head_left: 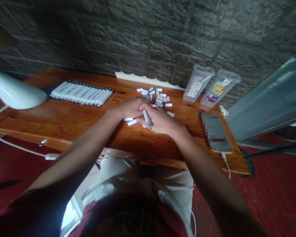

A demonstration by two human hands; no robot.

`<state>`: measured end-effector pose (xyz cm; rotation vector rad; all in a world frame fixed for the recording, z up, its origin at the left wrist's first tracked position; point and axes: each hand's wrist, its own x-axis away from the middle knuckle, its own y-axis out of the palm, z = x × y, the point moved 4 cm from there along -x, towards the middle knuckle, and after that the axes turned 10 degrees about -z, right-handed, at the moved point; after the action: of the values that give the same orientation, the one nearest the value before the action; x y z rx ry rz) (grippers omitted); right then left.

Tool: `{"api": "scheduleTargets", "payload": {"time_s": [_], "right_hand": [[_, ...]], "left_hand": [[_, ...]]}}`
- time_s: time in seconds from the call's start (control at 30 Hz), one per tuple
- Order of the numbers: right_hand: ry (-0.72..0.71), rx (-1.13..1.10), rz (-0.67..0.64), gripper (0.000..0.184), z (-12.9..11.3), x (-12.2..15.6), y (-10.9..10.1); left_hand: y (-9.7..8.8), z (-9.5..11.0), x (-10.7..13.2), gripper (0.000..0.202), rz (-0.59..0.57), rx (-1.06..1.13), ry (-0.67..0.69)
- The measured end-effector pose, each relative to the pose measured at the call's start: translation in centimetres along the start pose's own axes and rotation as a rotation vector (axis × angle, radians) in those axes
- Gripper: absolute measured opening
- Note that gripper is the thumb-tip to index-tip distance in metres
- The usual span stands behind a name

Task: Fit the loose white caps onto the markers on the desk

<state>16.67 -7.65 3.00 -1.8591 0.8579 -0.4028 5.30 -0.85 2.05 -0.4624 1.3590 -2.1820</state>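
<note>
My right hand (161, 120) is closed around a grey marker (146, 118) that points down toward the wooden table (64, 121). My left hand (130, 108) meets it from the left, fingers curled over the marker's upper end. Loose white marker caps (158, 97) with coloured tips lie scattered just beyond both hands, and two more caps (130, 121) lie under my left wrist. A neat row of white markers (82, 93) lies at the back left of the table.
Two clear plastic marker cases (210, 87) lean against the stone wall at the back right. A phone (215, 133) with a cable lies near the right edge. A white lamp head (14, 92) hangs over the left end.
</note>
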Motion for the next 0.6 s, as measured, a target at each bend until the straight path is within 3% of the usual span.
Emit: {"api": "scheduleTargets", "payload": {"time_s": [0.6], "right_hand": [[-0.022, -0.017, 0.06, 0.03, 0.56, -0.12, 0.21]], "left_hand": [[0.14, -0.48, 0.02, 0.018, 0.045, 0.007, 0.011]]}}
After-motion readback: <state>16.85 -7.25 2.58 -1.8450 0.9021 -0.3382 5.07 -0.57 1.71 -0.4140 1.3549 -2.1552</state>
